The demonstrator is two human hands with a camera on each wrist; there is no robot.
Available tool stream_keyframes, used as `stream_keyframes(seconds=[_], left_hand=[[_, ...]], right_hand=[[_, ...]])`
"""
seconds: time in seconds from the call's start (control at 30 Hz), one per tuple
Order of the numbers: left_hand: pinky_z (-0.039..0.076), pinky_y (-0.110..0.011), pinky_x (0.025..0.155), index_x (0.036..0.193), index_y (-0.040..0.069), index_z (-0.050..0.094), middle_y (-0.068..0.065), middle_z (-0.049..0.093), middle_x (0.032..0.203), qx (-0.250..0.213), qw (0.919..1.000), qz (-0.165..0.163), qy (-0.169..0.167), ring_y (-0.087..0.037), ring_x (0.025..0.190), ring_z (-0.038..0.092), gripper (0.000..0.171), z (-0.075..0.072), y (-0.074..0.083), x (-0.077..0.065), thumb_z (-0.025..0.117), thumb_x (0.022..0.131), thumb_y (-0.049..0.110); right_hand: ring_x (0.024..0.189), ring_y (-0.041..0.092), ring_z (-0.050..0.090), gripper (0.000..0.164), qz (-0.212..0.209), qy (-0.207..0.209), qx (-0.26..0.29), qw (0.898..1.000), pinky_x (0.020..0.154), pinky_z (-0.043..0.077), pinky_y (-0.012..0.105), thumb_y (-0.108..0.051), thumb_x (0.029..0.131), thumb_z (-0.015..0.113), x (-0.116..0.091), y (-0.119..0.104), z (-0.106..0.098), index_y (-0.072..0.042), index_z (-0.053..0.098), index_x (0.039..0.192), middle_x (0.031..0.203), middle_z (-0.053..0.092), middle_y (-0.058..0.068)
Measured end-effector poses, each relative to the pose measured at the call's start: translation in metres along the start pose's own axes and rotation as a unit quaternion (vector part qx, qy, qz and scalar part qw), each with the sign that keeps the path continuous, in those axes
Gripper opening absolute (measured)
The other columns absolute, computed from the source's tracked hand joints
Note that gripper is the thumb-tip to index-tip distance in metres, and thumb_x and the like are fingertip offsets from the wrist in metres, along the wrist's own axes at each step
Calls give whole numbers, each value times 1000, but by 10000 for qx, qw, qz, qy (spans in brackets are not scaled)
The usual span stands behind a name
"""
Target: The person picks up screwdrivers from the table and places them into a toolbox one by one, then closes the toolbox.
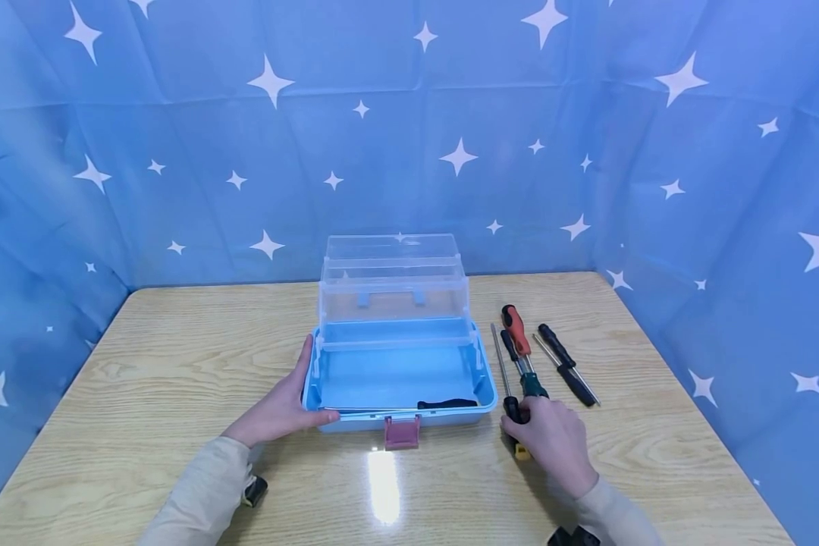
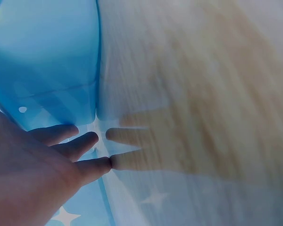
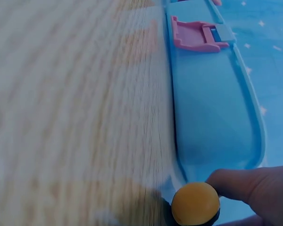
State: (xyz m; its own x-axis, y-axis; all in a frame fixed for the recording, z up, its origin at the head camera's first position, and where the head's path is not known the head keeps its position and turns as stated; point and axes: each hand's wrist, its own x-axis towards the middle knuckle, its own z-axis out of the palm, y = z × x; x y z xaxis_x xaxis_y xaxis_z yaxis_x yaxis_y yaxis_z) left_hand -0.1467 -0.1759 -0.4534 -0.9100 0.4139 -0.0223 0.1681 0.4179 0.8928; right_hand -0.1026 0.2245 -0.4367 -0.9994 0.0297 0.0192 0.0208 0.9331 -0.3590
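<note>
A light blue toolbox (image 1: 396, 379) stands on the table with its clear lid (image 1: 394, 303) raised. Inside, along the front wall, lies a screwdriver with a black handle (image 1: 447, 403). My left hand (image 1: 283, 406) rests against the box's left side, fingers straight and thumb over the front rim; the left wrist view shows those fingers (image 2: 75, 146) beside the blue wall. To the right of the box, my right hand (image 1: 553, 436) grips a black-handled screwdriver (image 1: 512, 409). Its yellow end cap (image 3: 195, 203) shows beside the thumb in the right wrist view.
Several other screwdrivers lie right of the box, among them one with a red handle (image 1: 515, 330), one with a green handle (image 1: 532, 385) and one with a black handle (image 1: 576, 385). A pink latch (image 1: 401, 434) hangs at the box front. Blue star-patterned cloth (image 1: 382, 152) surrounds the table.
</note>
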Motion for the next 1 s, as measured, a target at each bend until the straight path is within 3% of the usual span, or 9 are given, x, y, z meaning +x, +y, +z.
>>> stream_keyframes(seconds=[0.23, 0.53, 0.7, 1.0], left_hand=[[25, -61, 106, 153, 28, -17, -19, 2, 159, -13, 10000, -44, -26, -44, 140, 16, 124, 0, 2, 0, 82, 78, 33], [26, -62, 105, 154, 22, -15, -20, 5, 159, 74, 10000, -60, 3, -44, 140, 17, 124, 1, 1, -1, 82, 77, 33], [24, -62, 106, 154, 21, -15, -19, 4, 159, 45, 10000, -45, 4, -44, 141, 16, 124, 1, 0, -1, 82, 78, 32], [24, -62, 106, 154, 24, -16, -18, 4, 160, 53, 10000, -78, -14, -43, 141, 15, 124, 1, -1, -1, 82, 78, 34]], right_hand=[[47, 14, 46, 22, 117, 140, -14, 9998, 41, 33, 30, -27, 77, 74, 0, -1, -6, -5, 74, 83, 61, 58, 1], [45, 14, 43, 17, -155, 875, 28, 9960, 39, 33, 32, -24, 75, 74, 4, 0, -15, -8, 75, 79, 55, 54, -5], [49, 17, 48, 20, -221, 1171, 27, 9929, 42, 36, 35, -24, 73, 74, 10, 4, -18, -7, 76, 83, 59, 60, 0], [54, 16, 53, 23, -380, 1205, 410, 9911, 45, 38, 32, -19, 75, 75, 20, 13, -26, -1, 75, 90, 73, 69, 9]])
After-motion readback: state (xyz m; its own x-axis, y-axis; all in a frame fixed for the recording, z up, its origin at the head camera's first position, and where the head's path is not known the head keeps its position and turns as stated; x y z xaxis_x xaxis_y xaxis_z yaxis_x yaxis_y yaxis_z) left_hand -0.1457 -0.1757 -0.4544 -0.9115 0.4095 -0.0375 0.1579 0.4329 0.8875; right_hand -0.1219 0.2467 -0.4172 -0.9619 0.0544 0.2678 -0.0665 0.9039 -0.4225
